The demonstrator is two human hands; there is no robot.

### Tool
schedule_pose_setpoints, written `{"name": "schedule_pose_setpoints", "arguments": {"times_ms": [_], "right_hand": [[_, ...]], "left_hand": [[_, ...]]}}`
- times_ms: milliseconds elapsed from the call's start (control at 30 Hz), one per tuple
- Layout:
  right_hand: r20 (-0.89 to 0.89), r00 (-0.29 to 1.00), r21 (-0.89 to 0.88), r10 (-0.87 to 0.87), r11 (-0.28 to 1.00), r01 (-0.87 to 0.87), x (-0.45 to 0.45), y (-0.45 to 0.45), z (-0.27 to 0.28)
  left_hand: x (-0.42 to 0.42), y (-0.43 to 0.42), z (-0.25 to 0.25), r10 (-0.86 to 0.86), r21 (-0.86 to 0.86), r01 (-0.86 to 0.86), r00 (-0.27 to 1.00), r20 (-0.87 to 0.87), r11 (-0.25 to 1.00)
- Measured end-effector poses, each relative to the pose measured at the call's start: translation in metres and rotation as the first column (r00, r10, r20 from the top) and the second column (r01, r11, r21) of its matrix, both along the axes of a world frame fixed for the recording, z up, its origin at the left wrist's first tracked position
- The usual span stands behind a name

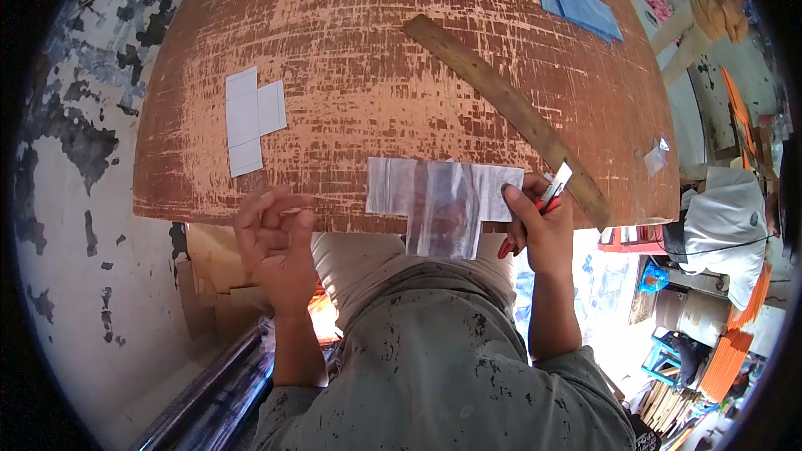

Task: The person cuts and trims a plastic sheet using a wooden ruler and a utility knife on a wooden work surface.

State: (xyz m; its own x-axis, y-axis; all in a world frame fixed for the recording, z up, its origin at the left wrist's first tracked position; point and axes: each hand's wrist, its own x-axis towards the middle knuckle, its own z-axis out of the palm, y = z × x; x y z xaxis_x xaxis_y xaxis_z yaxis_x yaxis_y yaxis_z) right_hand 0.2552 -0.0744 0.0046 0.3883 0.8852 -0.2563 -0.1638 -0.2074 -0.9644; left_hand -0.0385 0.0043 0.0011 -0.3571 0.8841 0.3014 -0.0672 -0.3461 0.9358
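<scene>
My right hand is closed at the table's front edge around a red-handled cutter, whose pale blade points up and away. Its thumb also presses on the right end of a white paper piece. Clear plastic film lies over that paper, and a flap hangs past the edge above my lap. My left hand is off to the left at the same edge, palm up, with loosely bent fingers apart and nothing in them. Nearest to it is a white T-shaped cutout with fold lines.
A long worn wooden ruler lies slantwise across the scratched brown table. Folded blue cloth sits at the back right, and a small clear plastic scrap near the right edge. Another person is beyond the table's right side.
</scene>
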Motion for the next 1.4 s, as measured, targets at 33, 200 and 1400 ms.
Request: {"name": "schedule_pose_setpoints", "arguments": {"times_ms": [33,200,1400], "right_hand": [[0.013,1.0,0.012,0.014,1.0,-0.014,-0.001,0.0,-0.002],[-0.024,1.0,0.01,-0.001,1.0,0.001,-0.003,-0.001,-0.004],[-0.048,0.998,0.037,0.047,0.998,-0.046,-0.003,-0.008,0.006]], "left_hand": [[0.006,-0.002,0.006,0.218,0.047,-0.215,0.971,-0.093,0.976],[-0.145,-0.088,-0.012,0.0,0.489,-0.586,0.641,0.768,0.646],[-0.02,0.005,0.009,-0.437,-0.146,0.489,0.56,-0.704,0.86]]}}
